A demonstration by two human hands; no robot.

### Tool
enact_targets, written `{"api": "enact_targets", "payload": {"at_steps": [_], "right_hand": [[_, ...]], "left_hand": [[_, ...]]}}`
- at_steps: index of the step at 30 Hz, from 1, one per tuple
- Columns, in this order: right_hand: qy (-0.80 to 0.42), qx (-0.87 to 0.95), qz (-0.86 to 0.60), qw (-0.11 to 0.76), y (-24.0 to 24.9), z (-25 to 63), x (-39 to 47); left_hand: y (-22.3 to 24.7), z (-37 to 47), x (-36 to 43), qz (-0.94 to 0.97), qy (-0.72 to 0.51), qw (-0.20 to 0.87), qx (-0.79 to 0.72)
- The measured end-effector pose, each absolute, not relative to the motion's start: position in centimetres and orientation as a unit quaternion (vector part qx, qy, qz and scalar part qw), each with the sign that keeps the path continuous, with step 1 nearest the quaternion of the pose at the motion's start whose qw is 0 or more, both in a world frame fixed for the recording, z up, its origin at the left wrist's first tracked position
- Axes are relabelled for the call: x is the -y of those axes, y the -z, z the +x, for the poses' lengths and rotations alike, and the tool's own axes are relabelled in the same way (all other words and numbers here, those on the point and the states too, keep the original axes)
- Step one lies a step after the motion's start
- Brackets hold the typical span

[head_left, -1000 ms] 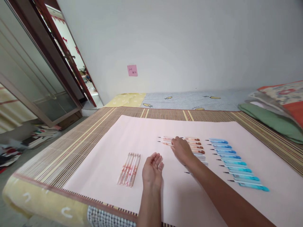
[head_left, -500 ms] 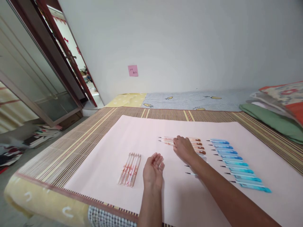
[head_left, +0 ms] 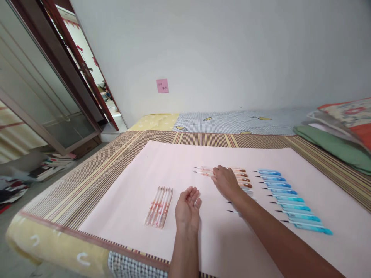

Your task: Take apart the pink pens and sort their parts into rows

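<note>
Head view, middle row: peach pens (head_left: 242, 180) with four brown ends lie side by side on the paper; two dark tips stick out left of the right hand (head_left: 225, 181), which covers their middles.
Right hand: one, back uppermost, fingers bent and drawn together over this row; I cannot tell whether a pen is pinched.
Pale pens: just nearer than the peach ones, two dark tips show beside the right forearm (head_left: 269, 231); their full number is hidden.
Left hand (head_left: 188, 206): one, palm turned up, fingers loosely curled and apart from every pen.
Clear bundle: clear pens (head_left: 159, 207) with reddish marks, about six, packed side by side left of the left hand.
Blue row: eight blue pens (head_left: 298, 208), slanting down the right side, dark tips to the left.
Paper: one pale pink sheet (head_left: 130, 173) under all three groups.
Mat: one striped mat (head_left: 101, 170) beneath the sheet.
Checked cloth (head_left: 226, 121): four yellow fruit shapes along the wall.
Wall: one pink note (head_left: 162, 85).
</note>
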State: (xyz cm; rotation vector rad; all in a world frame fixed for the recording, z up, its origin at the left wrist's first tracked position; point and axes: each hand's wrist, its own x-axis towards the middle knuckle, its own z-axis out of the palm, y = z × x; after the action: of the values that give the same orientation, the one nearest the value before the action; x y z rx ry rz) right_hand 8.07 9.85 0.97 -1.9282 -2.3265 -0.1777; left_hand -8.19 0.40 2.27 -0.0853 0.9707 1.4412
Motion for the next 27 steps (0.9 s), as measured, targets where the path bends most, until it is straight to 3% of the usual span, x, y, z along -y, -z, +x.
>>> {"api": "enact_targets", "payload": {"at_steps": [27], "right_hand": [[0.056, 0.765, -0.64, 0.04, -1.02, 7.37, -10.11]], "left_hand": [[-2.16, -8.14, -0.39, -0.036, -0.632, 0.647, -0.426]]}}
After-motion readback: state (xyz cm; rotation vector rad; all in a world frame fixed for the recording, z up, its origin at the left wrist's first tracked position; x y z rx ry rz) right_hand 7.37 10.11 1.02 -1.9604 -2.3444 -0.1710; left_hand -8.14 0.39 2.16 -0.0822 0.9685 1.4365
